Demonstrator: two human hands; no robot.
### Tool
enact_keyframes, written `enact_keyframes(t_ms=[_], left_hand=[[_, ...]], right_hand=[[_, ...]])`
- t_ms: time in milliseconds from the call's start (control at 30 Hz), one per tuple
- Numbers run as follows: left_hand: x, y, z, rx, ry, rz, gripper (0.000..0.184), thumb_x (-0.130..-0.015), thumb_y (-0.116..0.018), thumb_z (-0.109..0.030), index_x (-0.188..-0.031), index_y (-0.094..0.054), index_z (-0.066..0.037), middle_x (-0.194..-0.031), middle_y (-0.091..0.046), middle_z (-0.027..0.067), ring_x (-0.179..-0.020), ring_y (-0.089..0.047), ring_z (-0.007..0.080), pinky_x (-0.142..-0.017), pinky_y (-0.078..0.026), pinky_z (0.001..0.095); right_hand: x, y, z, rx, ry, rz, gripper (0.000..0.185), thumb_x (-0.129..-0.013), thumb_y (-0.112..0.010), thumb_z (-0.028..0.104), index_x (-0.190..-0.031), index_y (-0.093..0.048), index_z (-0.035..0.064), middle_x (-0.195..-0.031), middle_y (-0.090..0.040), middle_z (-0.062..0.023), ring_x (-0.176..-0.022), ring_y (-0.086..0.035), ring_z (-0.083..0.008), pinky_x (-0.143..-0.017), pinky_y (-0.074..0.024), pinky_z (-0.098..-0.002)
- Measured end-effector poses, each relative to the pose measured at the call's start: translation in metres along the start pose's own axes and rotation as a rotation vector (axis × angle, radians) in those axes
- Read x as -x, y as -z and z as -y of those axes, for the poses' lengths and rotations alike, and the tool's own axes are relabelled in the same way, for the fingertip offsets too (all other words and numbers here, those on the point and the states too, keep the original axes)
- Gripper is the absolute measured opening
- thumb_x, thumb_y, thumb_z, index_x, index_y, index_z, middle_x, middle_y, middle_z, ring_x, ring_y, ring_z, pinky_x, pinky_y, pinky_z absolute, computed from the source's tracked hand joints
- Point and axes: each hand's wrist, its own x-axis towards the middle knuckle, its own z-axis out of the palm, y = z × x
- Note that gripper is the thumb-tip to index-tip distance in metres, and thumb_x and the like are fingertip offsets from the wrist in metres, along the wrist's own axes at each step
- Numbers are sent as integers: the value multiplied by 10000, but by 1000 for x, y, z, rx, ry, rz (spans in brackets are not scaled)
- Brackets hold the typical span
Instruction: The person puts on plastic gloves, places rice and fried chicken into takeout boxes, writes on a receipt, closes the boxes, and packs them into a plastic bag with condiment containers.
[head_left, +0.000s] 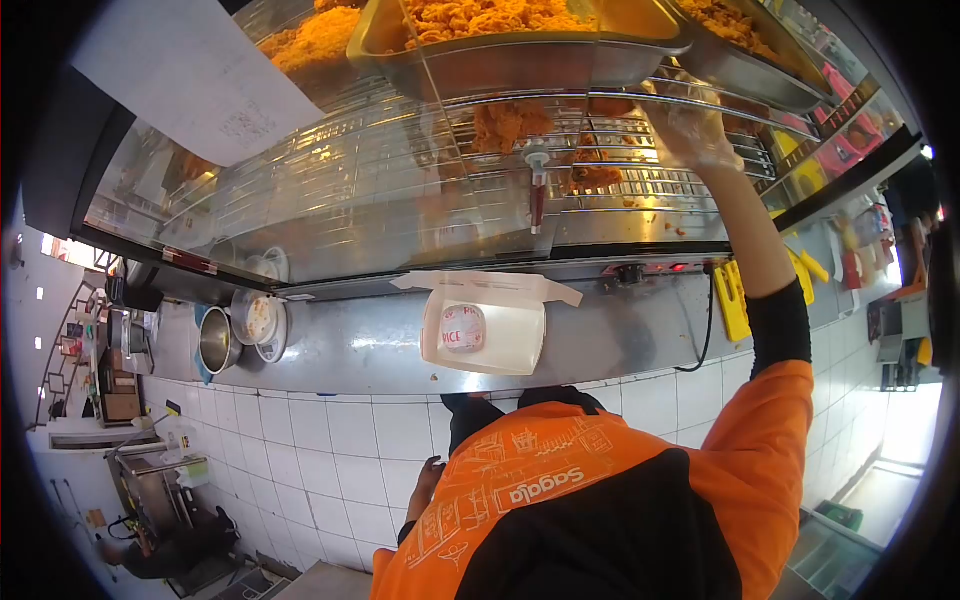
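Observation:
My right hand (690, 130), in a clear plastic glove, reaches into the lit glass warming cabinet. Its fingers are partly behind the rack bars, so their grip is hidden. Close to it on the lower wire rack lie pieces of fried chicken (596, 176), with a larger piece (510, 125) further left. My left hand (427, 480) hangs low beside my body, small and dark, its fingers mostly out of sight. On the steel counter in front of me, an open white takeaway box (515, 335) holds a round wrapped packet (463, 328) marked with red "RICE" lettering.
Steel trays (520, 62) of fried chicken fill the upper shelf. A paper sheet (200, 80) covers the glass at left. A metal bowl (218, 342) and white containers stand on the counter's left. Yellow objects (732, 300) and a black cable are at right.

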Motion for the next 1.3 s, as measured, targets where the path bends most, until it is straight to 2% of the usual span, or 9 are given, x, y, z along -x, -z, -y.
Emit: enact_keyframes(t_ms=[300,500,667,800,900,933,1067,1200,1300], left_hand=[[-16,11,-27,302,-4,24,463,-881,-602,-143,-1307,-458,-30,-933,-651,123,-748,-589,176,-709,-493,299],[-8,-12,-11,108,-235,-43,482,-849,-628,-198,-1276,-492,-19,-932,-650,116,-723,-598,180,-678,-499,306],[3,-26,8,1,-98,-35,475,-850,-628,-198,-1271,-499,-21,-933,-651,117,-729,-601,180,-680,-500,311],[2,-28,6,-7,-77,-23,469,-851,-628,-198,-1268,-503,-24,-935,-652,118,-734,-604,181,-682,-501,314],[-6,-24,-2,-30,-86,6,464,-852,-628,-198,-1265,-507,-25,-935,-652,119,-738,-606,181,-683,-501,317],[-10,-21,-6,-44,-98,17,463,-852,-628,-198,-1265,-508,-26,-936,-653,119,-739,-607,181,-684,-501,318],[-25,-5,-28,-68,-237,58,457,-853,-627,-198,-1261,-513,-28,-937,-654,120,-744,-610,182,-685,-502,322],[-30,8,-70,-300,-368,-44,444,-857,-625,-199,-1258,-523,-37,-933,-653,124,-759,-613,185,-693,-500,324],[-26,4,-106,-244,-379,-144,449,-860,-623,-212,-1268,-525,-51,-913,-645,120,-770,-604,184,-707,-494,324]], right_hand=[[-90,-42,-53,-390,-381,-364,404,-966,-457,329,-1337,-440,169,-1334,-508,-86,-1217,-493,-231,-1029,-397,-387],[-71,-9,-38,-351,-392,-300,410,-942,-509,348,-1294,-487,140,-1326,-513,-88,-1196,-518,-219,-1005,-425,-373],[9,39,5,-381,-418,-114,420,-921,-553,364,-1258,-525,115,-1319,-517,-89,-1179,-538,-210,-985,-448,-361],[51,20,1,-1004,-543,-322,466,-880,-577,396,-1233,-551,94,-1241,-570,-147,-1141,-567,-309,-981,-455,-427],[66,-4,-6,-2183,-241,-592,450,-896,-586,250,-1283,-489,44,-1275,-525,-209,-1155,-550,-358,-1033,-437,-450],[72,5,-7,-2398,-254,-545,513,-909,-602,222,-1322,-413,-15,-1332,-472,-224,-1219,-496,-380,-887,-565,-379],[88,11,-17,-2828,-178,-233,509,-904,-602,215,-1293,-397,-41,-1324,-416,-316,-1219,-423,-521,-910,-560,-418],[94,11,-18,-2885,-529,-489,538,-891,-610,195,-1307,-365,-42,-1366,-344,-339,-1250,-375,-535,-1012,-466,-509],[95,6,-16,-2764,-273,-569,314,-890,-581,116,-1169,-524,-15,-1356,-426,-241,-1282,-404,-433,-1058,-405,-497]])
